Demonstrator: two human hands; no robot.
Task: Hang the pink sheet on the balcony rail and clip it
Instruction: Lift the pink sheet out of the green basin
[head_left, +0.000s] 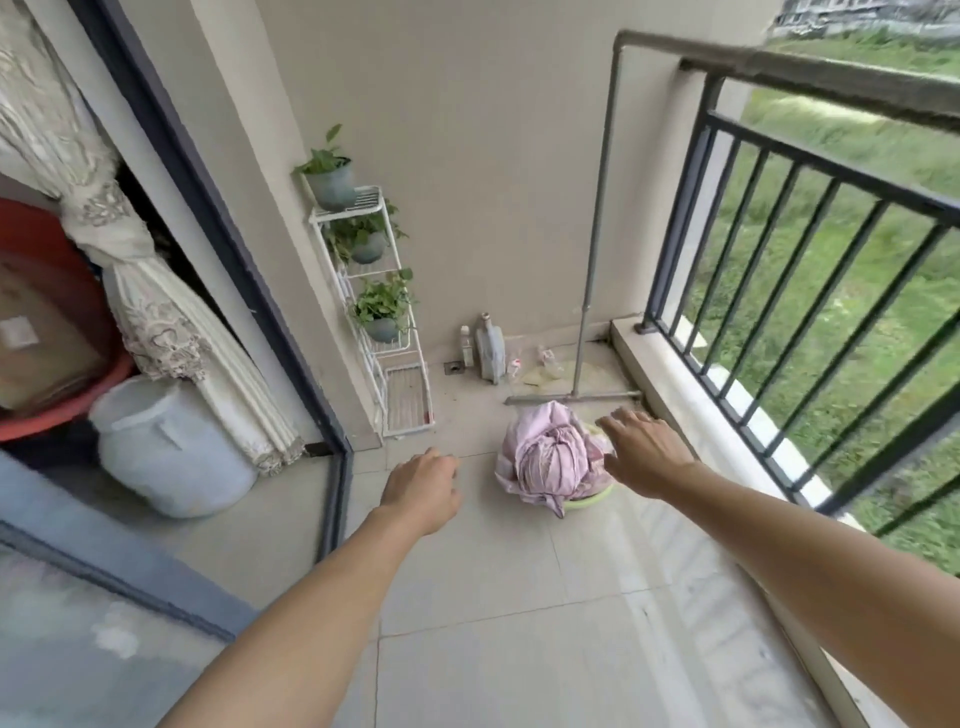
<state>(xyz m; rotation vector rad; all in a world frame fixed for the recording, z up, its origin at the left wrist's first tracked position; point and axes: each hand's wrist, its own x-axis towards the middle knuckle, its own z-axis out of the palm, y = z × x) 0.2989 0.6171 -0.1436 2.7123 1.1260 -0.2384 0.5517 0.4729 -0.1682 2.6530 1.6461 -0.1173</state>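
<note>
Pink sheet (550, 457): one, wadded in a ball in one green basin (592, 500) on the balcony floor (519, 597), near the foot of the balcony rail (831, 78). It's probably parked there so the lift to the rail is short.

Your right hand (644, 452) is spread wide with straight fingers, over the bundle's right edge and holding nothing. Can't tell if it touches cloth. Your left hand (423, 488) is loosely curled, with nothing in it that shows, and sits apart from the sheet on its left side. With two hands flanking the bundle, this looks like a two-sided scoop, which makes sense for a big, floppy load.

The rail is bare, so hanging hasn't started. No clips in view, count zero; you'll need to find them.

Other counts:
- One white plant rack (363, 208) against the wall, with three potted plants (332, 182).
- Two bottles (490, 348) by the wall.
- One long-handled floor wiper (592, 234) leaning in the corner just behind the basin. Mind it when you lift.
</note>
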